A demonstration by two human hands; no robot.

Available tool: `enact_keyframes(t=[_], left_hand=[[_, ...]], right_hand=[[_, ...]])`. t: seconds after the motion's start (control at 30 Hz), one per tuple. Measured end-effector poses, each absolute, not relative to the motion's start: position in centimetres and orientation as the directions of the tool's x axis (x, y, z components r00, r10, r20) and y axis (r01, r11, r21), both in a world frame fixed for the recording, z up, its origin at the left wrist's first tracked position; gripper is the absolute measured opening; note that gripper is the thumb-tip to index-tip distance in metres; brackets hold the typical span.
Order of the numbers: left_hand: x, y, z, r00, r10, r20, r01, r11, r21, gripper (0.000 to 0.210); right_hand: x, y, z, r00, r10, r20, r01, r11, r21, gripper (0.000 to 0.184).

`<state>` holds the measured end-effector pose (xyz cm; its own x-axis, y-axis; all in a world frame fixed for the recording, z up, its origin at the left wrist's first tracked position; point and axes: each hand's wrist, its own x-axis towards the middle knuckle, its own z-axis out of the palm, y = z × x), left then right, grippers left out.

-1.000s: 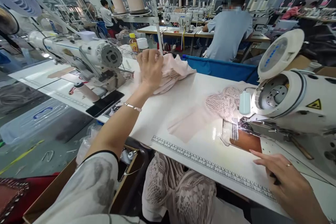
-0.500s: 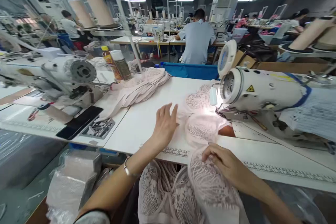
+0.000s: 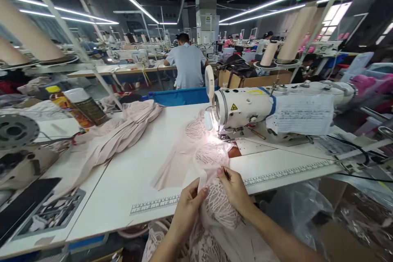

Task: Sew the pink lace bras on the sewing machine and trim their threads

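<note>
Rows of sewing tables recede across the dim room in the head view, the farthest too small and blurred to make out. One co-worker (image 3: 186,65) in light blue sits back turned, hands out of sight. On the white table (image 3: 123,184), a pale pink lace garment (image 3: 211,154) stretches from beside the lit end of the sewing machine (image 3: 245,108) over the front edge, its lower part cut off by the frame. Glare hides whether the cloth lies under the needle.

Near that edge, the left hand (image 3: 189,202) pinches the garment between thumb and fingers; the right hand (image 3: 233,190), just beside it, pinches it too, its fingers partly covering a thin dark tool (image 3: 226,173) that is hard to identify. To the left lies a pile of pink cloth (image 3: 125,131); a second machine (image 3: 18,143) is cut off. Writing on the paper (image 3: 301,114) is unreadable.
</note>
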<state>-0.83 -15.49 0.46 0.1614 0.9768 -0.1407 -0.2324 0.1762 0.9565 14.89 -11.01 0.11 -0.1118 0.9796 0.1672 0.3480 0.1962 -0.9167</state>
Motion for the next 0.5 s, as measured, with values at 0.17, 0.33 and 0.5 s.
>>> enact_keyframes(t=[0.17,0.33,0.5], left_hand=[[-1.6,-13.9,0.1,0.231,0.934,-0.273,0.126,0.250,0.960,0.063],[-1.2,-13.5,0.7,0.181,0.950,-0.254,0.372,0.173,0.912,0.066],[-0.1,-15.4,-0.9,-0.076,0.979,-0.187,0.364,0.202,0.909,0.064]], right_hand=[[15.3,-10.0,0.0,-0.173,0.971,0.166,0.393,0.222,-0.892,0.048],[15.7,-9.1,0.5,-0.367,0.923,0.113,0.463,0.287,-0.839,0.042],[14.2,-8.8,0.4,-0.352,0.928,0.123,0.552,0.312,-0.773,0.021]])
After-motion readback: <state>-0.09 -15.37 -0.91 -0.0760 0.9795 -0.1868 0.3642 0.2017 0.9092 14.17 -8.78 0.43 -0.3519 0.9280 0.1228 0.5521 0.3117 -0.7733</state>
